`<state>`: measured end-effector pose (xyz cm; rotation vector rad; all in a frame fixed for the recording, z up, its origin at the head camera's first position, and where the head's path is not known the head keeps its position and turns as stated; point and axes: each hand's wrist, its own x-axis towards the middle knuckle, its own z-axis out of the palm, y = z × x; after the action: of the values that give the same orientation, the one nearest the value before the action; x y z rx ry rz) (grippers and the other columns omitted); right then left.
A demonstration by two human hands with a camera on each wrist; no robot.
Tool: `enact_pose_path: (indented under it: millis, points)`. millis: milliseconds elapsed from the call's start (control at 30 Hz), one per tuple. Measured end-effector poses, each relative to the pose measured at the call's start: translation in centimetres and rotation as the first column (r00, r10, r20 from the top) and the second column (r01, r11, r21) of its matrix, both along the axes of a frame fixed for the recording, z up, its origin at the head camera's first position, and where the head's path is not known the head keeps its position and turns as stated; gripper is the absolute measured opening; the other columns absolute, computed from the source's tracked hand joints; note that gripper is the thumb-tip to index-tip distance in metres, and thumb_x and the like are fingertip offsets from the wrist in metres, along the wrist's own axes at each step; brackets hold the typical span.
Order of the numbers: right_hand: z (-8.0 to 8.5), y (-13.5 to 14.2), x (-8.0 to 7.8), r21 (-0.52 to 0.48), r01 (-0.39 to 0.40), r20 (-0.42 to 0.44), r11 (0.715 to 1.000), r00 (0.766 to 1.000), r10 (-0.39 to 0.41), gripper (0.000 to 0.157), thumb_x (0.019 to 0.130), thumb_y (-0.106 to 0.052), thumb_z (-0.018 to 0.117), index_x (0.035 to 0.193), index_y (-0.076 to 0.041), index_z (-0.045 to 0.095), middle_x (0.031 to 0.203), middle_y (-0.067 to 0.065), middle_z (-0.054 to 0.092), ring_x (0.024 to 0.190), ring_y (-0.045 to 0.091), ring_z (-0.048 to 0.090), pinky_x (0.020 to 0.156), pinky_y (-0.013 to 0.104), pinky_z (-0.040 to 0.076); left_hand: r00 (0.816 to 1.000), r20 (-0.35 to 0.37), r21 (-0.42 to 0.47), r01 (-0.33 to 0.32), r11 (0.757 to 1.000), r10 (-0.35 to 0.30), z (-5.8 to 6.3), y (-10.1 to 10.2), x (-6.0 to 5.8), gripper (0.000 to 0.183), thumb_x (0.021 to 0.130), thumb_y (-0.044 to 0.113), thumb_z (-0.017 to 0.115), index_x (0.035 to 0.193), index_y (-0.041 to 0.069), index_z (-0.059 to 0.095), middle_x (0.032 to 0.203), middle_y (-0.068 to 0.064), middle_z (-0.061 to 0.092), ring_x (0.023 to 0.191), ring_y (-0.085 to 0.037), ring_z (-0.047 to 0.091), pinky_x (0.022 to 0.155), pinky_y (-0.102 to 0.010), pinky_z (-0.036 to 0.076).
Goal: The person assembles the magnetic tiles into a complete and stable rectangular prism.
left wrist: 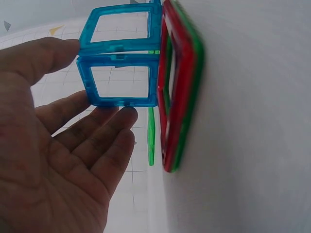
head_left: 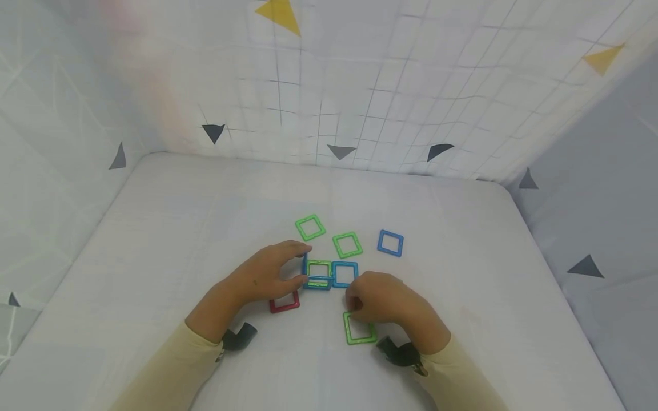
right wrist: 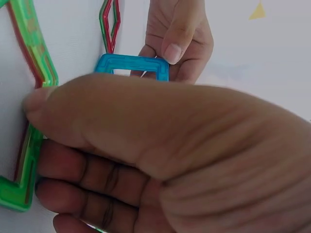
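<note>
With 12 o'clock straight ahead, my right hand (head_left: 380, 294) pinches the near green frame (head_left: 362, 341), which extends from those fingertips toward 6 o'clock; it is square, without a long axis. My left hand (head_left: 262, 273) grips the upright left blue frame (left wrist: 124, 102) between thumb and fingers. That frame and the upright front blue frame (head_left: 319, 278) bound two sides of the flat green base (head_left: 320, 262), 10 o'clock from my right fingers. The flat blue frame (head_left: 345, 264) adjoins at 3 o'clock; the red frame (head_left: 285, 309) lies 7 o'clock from my left fingers.
</note>
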<state>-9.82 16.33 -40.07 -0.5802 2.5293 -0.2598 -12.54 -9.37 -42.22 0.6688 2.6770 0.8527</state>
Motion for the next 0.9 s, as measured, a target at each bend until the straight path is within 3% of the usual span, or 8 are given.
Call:
enact_pose_path:
  millis: [233, 433, 700, 900]
  points:
    - [0.22, 0.01, -0.07, -0.003, 0.022, 0.009, 1.000, 1.000, -0.022, 0.009, 0.081, -0.017, 0.078, 0.082, -0.023, 0.072, 0.070, -0.009, 0.059, 0.068, 0.013, 0.055, 0.063, 0.028, 0.048, 1.000, -0.021, 0.010, 0.014, 1.000, -0.014, -0.20, -0.11, -0.02, 0.064, 0.089, 0.040, 0.071, 0.147, 0.025, 0.050, 0.146, 0.006, 0.052, 0.141, -0.018, 0.042, 0.112, -0.045, 0.041]
    - [0.16, 0.16, -0.30, -0.060, 0.021, -0.018, 0.998, 1.000, -0.022, 0.004, 0.087, -0.020, 0.074, 0.089, -0.024, 0.073, 0.073, -0.012, 0.060, 0.067, 0.011, 0.057, 0.064, 0.026, 0.049, 1.000, -0.026, 0.010, 0.014, 1.000, -0.014, -0.10, -0.13, 0.04, 0.064, 0.088, 0.041, 0.071, 0.147, 0.025, 0.050, 0.146, 0.006, 0.053, 0.140, -0.017, 0.043, 0.111, -0.045, 0.042]
    - [0.40, 0.61, -0.69, -0.109, -0.010, -0.077, 0.994, 0.997, 0.002, 0.017, 0.089, -0.019, 0.074, 0.106, -0.022, 0.077, 0.091, -0.015, 0.070, 0.077, 0.005, 0.058, 0.083, 0.027, 0.056, 1.000, -0.027, 0.012, 0.012, 1.000, -0.012, -0.05, -0.07, -0.03, 0.064, 0.088, 0.039, 0.072, 0.147, 0.024, 0.050, 0.145, 0.005, 0.054, 0.140, -0.018, 0.044, 0.111, -0.045, 0.042]
    - [0.89, 0.79, -0.66, -0.155, 0.000, -0.155, 0.988, 0.988, -0.024, 0.017, 0.091, -0.017, 0.072, 0.107, -0.021, 0.076, 0.096, -0.013, 0.070, 0.083, 0.003, 0.058, 0.085, 0.025, 0.055, 0.999, -0.034, 0.012, 0.017, 1.000, -0.017, -0.13, -0.07, -0.13, 0.064, 0.088, 0.039, 0.072, 0.146, 0.023, 0.051, 0.144, 0.005, 0.055, 0.139, -0.018, 0.044, 0.111, -0.045, 0.042]
